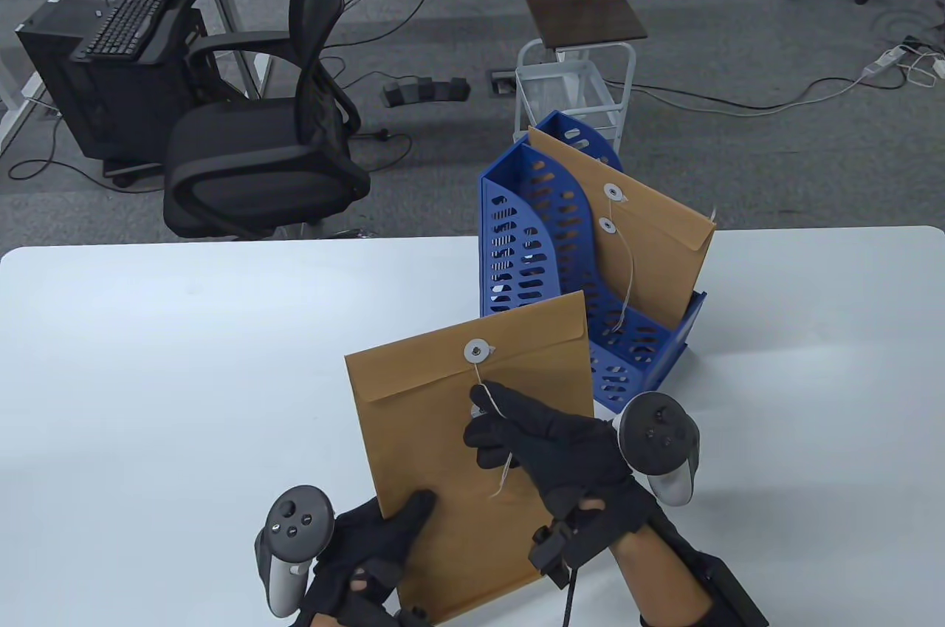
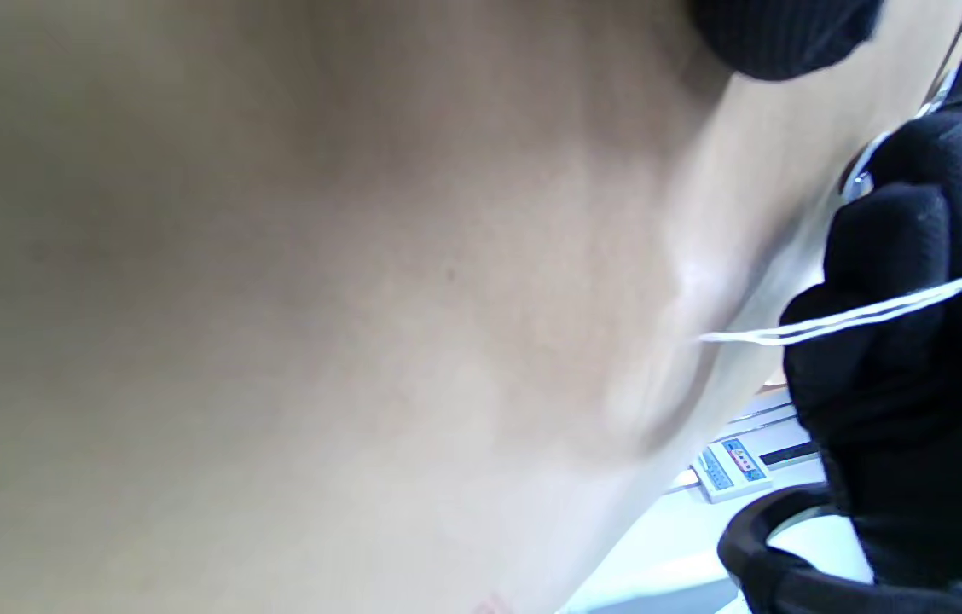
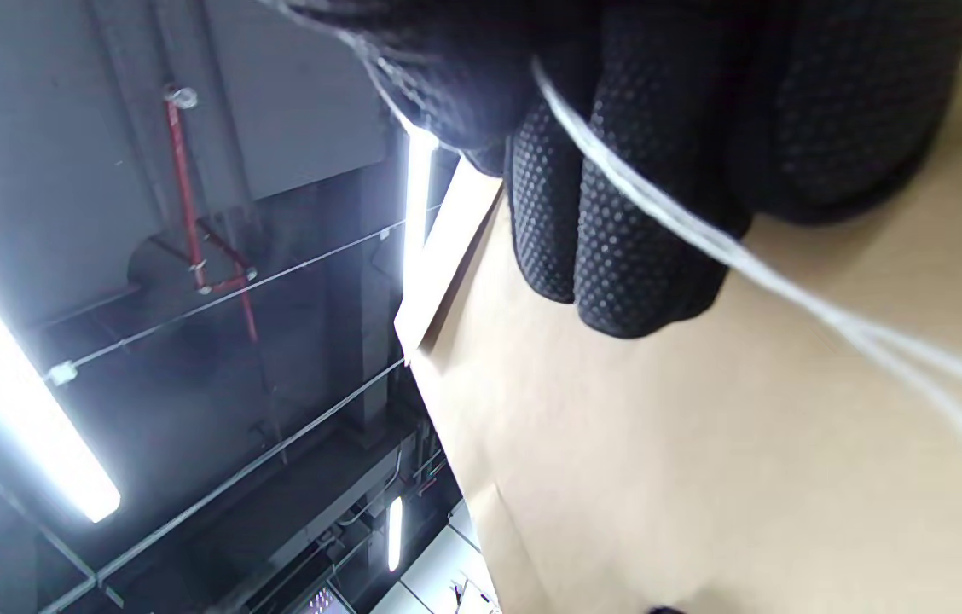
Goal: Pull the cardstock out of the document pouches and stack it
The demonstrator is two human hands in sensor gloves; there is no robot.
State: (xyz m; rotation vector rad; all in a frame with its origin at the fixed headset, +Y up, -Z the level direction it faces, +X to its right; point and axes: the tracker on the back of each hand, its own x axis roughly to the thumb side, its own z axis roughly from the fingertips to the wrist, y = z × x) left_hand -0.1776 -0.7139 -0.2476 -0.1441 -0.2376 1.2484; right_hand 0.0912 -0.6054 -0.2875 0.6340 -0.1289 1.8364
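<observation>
A brown document pouch (image 1: 450,450) with a string-and-button clasp is held upright above the white table (image 1: 184,376). My left hand (image 1: 376,546) grips its lower left edge, thumb on the front. My right hand (image 1: 546,450) pinches the white closure string (image 1: 487,402) near the lower button, below the upper button (image 1: 478,351). The pouch fills the left wrist view (image 2: 276,298), where the string (image 2: 839,320) crosses my right hand's fingers (image 2: 899,256). In the right wrist view the string (image 3: 788,290) runs over the fingertips (image 3: 617,213) against the pouch (image 3: 745,443). The flap is closed.
A blue file rack (image 1: 561,272) stands on the table behind the held pouch, with a second brown pouch (image 1: 627,235) upright in it. Beyond the table's far edge are a black office chair (image 1: 273,139) and a small white cart (image 1: 576,66).
</observation>
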